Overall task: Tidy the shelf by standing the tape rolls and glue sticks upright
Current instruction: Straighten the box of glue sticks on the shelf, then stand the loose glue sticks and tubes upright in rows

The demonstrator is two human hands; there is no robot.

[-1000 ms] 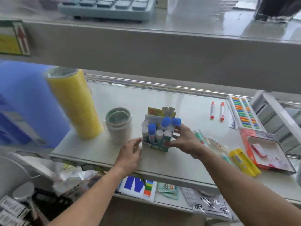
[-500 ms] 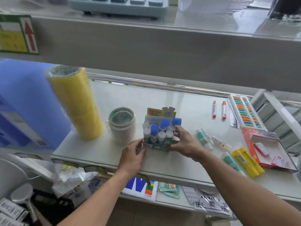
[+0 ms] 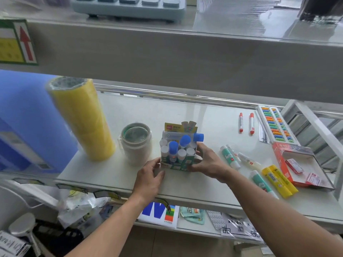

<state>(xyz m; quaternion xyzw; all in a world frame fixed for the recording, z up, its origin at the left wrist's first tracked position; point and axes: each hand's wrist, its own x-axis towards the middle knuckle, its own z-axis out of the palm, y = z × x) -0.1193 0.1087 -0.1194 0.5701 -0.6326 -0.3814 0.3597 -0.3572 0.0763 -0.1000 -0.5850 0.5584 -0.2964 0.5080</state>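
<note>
A small green display box of glue sticks (image 3: 177,165) stands on the white shelf (image 3: 185,184), holding several upright sticks with white and blue caps. My left hand (image 3: 150,176) touches its lower left corner. My right hand (image 3: 207,162) grips its right side. Left of the box stands a short stack of white tape rolls (image 3: 136,143), and further left a tall yellow stack of tape rolls (image 3: 81,117) stands upright. To the right, several glue sticks lie flat: a green one (image 3: 230,157), a clear one (image 3: 248,161), another green one (image 3: 260,180) and two yellow ones (image 3: 280,180).
Two red markers (image 3: 246,123) and a colourful bead-counter pack (image 3: 276,125) lie at the back right. An open red box (image 3: 300,164) sits at the right end beside a white rack (image 3: 315,123). A blue folder (image 3: 27,123) stands at the left. Papers lie on the lower shelf.
My left hand has come forward from beside the box and now touches its lower left corner. My right hand has stayed on the box's right side.
</note>
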